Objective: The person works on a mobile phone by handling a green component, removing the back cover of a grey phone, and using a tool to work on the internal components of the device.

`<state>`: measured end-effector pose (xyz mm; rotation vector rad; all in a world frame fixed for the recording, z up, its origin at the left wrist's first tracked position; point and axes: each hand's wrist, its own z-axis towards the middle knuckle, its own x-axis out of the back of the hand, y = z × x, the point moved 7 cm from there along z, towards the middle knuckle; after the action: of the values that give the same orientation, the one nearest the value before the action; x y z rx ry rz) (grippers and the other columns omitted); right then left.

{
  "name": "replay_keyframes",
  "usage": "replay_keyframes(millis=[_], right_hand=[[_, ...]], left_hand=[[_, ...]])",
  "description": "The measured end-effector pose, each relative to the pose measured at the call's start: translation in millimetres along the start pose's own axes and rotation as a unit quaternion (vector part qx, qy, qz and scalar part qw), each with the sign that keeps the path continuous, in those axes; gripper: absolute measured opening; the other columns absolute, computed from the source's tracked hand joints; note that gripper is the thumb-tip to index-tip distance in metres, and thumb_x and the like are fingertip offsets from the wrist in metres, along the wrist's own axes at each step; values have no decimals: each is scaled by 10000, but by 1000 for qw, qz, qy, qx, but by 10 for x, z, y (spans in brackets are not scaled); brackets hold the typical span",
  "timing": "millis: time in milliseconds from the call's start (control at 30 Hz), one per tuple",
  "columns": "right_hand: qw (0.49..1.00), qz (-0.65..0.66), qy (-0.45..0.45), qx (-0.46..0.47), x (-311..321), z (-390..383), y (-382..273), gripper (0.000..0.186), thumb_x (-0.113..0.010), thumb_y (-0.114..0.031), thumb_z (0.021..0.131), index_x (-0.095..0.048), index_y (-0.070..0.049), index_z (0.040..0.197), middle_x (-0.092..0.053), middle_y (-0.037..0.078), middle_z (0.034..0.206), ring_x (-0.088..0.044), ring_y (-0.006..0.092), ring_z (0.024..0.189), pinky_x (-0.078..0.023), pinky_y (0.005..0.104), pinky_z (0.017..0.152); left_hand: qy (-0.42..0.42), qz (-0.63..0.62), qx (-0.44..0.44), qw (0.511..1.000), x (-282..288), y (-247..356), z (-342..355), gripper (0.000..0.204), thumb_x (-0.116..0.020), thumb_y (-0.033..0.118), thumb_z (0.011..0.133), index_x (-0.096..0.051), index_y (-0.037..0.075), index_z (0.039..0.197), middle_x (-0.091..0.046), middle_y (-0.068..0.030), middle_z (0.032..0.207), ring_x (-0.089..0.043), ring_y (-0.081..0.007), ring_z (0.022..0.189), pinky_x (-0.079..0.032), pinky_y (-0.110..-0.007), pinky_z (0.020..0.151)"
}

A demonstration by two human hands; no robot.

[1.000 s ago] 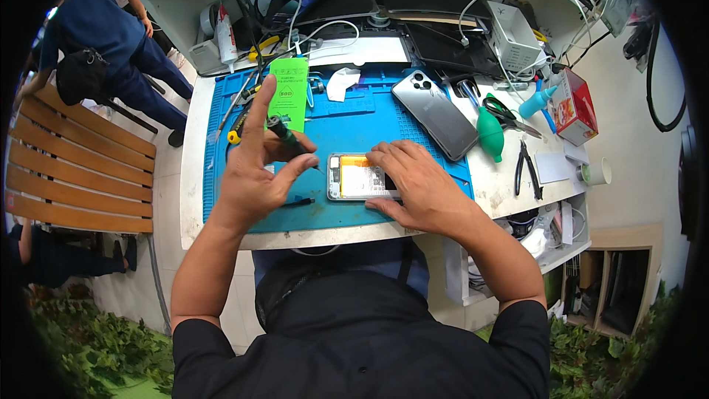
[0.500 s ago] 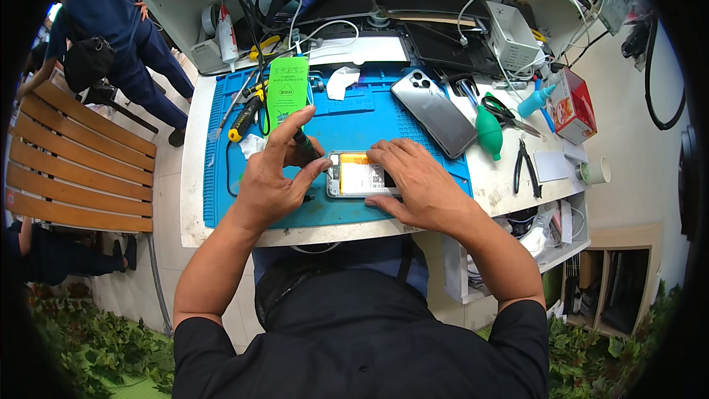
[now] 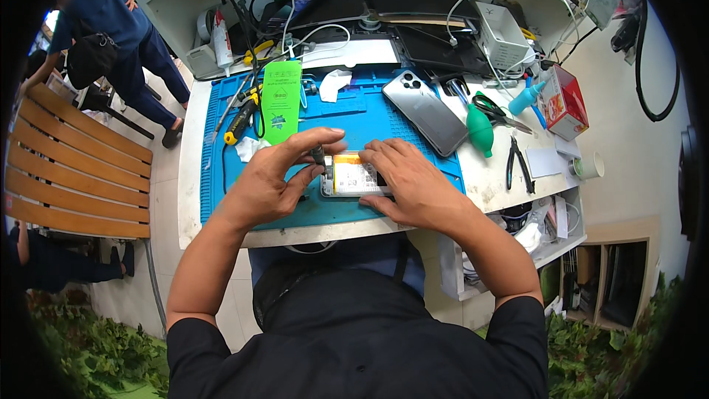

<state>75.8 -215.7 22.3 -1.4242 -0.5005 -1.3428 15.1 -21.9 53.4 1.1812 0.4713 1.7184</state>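
Observation:
My left hand (image 3: pixel 284 181) pinches a dark screwdriver (image 3: pixel 318 154), held almost upright over the left end of an opened phone (image 3: pixel 350 175), whose white-and-yellow inside shows. My right hand (image 3: pixel 410 185) grips that phone by its long edges, fingers along the top and thumb at the lower edge, on the blue work mat (image 3: pixel 251 170). The screwdriver's tip is too small to make out. Behind my hands lie a green card (image 3: pixel 281 92) and a yellow-black tool (image 3: pixel 238 124); to the right rests a grey phone (image 3: pixel 425 114) with several camera lenses.
A green blower (image 3: pixel 479 131), pliers (image 3: pixel 520 166), scissors (image 3: pixel 502 114), red box (image 3: pixel 567 100) and paper cup (image 3: pixel 588 165) stand or lie at the right. Dark panels (image 3: pixel 413 0) and cables crowd the back. Another person (image 3: pixel 111 22) stands at the left beside a slatted wooden chair (image 3: pixel 85 162).
My left hand has moved right, bringing the screwdriver from beside the phone to over its left end and turning it more upright. My right hand stays on the phone. The view has shifted slightly.

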Motion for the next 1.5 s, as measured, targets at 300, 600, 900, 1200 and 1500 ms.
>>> replay_keyframes(millis=[300,600,900,1200,1500], right_hand=[[1000,-2,-8,1,-3,7,-11,655,-874,-278,915,-589,4,1433,-619,199,1421,-573,398,1318,-450,499,1162],[1000,-15,-10,10,-13,23,-89,635,-874,-280,919,-605,-7,1426,-608,199,1459,-541,417,1402,-432,525,1198],[998,-14,15,59,-88,142,-211,387,-803,-184,945,-674,28,1243,-634,197,1362,-580,392,1325,-453,511,1135],[996,-9,36,85,-132,193,-266,264,-719,-87,969,-699,38,1200,-670,194,1299,-606,380,1277,-470,504,1094],[997,-1,38,70,-169,228,-260,301,-768,-59,934,-703,7,1221,-665,172,1319,-592,392,1311,-463,509,1147]], left_hand=[[-34,69,35,996,65,-23,28,643,-855,-54,910,-635,132,1485,-802,-101,1247,-799,-208,1062,-648,-338,884],[-36,58,47,997,124,20,86,608,-858,-56,908,-658,106,1459,-807,-106,1144,-805,-217,1013,-648,-351,906],[-55,10,16,998,84,110,81,670,-853,-94,875,-673,117,1485,-808,-107,1185,-797,-239,1067,-645,-379,938],[-51,81,28,995,164,104,52,645,-861,-74,874,-712,123,1469,-802,-135,1297,-811,-232,1048,-665,-354,877],[-33,32,16,999,127,63,4,833,-883,-58,881,-551,131,1621,-818,-100,1147,-822,-233,1055,-669,-356,934]])
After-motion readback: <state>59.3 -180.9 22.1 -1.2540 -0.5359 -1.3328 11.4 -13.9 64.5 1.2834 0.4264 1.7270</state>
